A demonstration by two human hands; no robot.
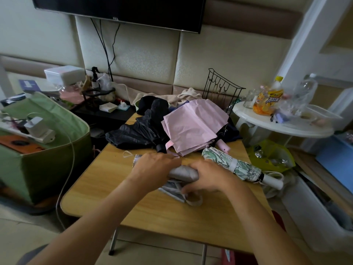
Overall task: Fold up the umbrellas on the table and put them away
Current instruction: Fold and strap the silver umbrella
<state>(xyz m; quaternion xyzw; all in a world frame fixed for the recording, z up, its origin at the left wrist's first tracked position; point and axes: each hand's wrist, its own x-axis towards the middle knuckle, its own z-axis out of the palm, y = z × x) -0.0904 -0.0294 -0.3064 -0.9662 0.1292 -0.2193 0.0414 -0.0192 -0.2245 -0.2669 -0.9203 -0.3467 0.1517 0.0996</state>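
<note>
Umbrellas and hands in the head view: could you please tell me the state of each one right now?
Grey fabric umbrella: collapsed, partly rolled, strap loose, held by both hands.
Green leaf-print umbrella: folded, strapped shut, lying on the wooden table.
Pink fabric umbrella: collapsed, canopy loose, not rolled.
Black fabric umbrella: collapsed, canopy crumpled, not rolled.
Left hand: grips the grey umbrella.
Right hand: grips the grey umbrella.

Bare table (152, 213) before heaped umbrellas (193, 125)
</note>
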